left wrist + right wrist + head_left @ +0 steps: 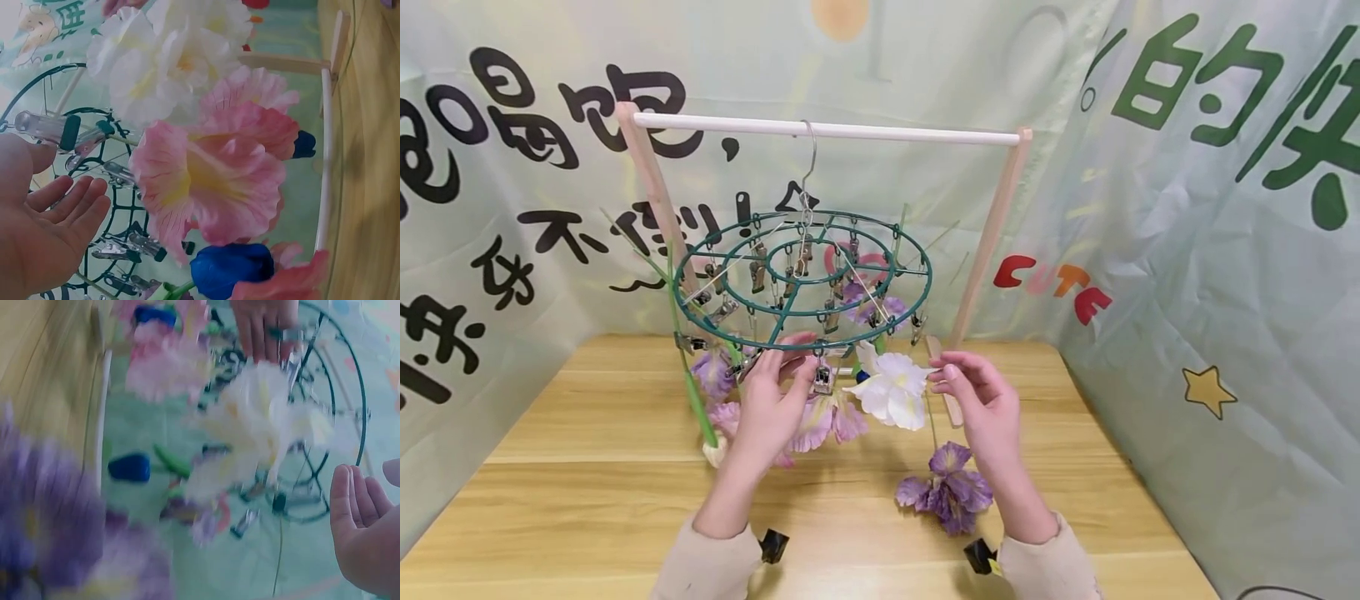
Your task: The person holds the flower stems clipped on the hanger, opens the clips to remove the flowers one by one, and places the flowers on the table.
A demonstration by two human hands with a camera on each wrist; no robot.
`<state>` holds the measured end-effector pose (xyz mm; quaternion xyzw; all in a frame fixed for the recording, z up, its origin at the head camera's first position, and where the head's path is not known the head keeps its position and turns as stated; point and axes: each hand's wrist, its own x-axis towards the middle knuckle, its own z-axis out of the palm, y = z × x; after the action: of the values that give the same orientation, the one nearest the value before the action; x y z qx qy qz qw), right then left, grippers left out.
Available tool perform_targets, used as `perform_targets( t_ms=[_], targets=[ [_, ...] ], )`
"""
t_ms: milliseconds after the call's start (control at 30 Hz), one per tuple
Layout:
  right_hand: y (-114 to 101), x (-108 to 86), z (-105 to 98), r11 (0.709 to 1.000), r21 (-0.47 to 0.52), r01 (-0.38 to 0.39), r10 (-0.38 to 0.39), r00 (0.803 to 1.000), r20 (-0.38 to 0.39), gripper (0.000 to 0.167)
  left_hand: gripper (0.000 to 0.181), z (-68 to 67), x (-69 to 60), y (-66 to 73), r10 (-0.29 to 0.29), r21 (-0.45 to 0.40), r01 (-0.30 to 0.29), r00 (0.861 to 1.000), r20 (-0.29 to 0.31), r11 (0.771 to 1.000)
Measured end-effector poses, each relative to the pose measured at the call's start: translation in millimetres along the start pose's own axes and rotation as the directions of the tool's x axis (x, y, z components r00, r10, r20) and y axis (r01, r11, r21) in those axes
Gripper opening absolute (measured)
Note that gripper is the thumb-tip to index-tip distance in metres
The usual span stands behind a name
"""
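A green round clip hanger (790,312) with several metal clips hangs by its hook. My left hand (772,400) is at its front edge, fingers loosely extended. The thumb lies next to a metal clip (47,127); whether it touches is unclear. A white artificial flower (895,390) hangs below the front right of the ring. My right hand (988,404) is just right of its petals, with a gap between thumb and fingers (353,497). Pink artificial flowers (206,181) hang near the left hand. A purple artificial flower (950,492) hangs below the right hand.
A wooden stand with a white crossbar (910,133) carries the hanger above a wooden table (587,492). Blue flower buds (231,270) and a green stem (700,408) hang from the ring. Printed cloth (1210,275) encloses the back and sides.
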<state>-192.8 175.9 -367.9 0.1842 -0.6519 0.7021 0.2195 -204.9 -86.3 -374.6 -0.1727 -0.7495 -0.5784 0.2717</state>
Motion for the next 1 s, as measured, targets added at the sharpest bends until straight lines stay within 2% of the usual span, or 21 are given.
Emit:
perform_targets(
  t_ms=[133,367,600,733,1000],
  targets=[
    [-4.0,-1.1,21.8,0.999,0.038,0.012,-0.014,0.998,0.063,0.021,0.040,4.8,3.2,-2.6,0.032,0.007,-0.032,0.999,-0.031,0.999],
    [-0.5,6.0,52.6,0.998,0.050,0.027,-0.032,0.994,0.100,0.022,0.030,9.0,4.8,-3.1,0.048,0.050,-0.044,0.997,-0.067,0.998],
    [11.7,20.0,73.6,0.999,0.027,-0.030,0.028,0.998,0.052,0.017,0.028,6.8,4.2,-0.6,0.015,0.108,-0.009,0.998,-0.056,0.994],
    [17.1,24.1,82.9,0.998,0.007,-0.066,0.066,0.997,0.030,0.015,0.028,5.9,4.0,3.3,0.004,0.099,-0.001,0.999,-0.036,0.995],
    [18.5,29.6,92.4,0.999,-0.025,-0.032,0.032,0.999,-0.021,0.018,0.026,5.9,3.3,5.5,0.023,0.080,-0.021,0.999,-0.025,0.997]
  ],
)
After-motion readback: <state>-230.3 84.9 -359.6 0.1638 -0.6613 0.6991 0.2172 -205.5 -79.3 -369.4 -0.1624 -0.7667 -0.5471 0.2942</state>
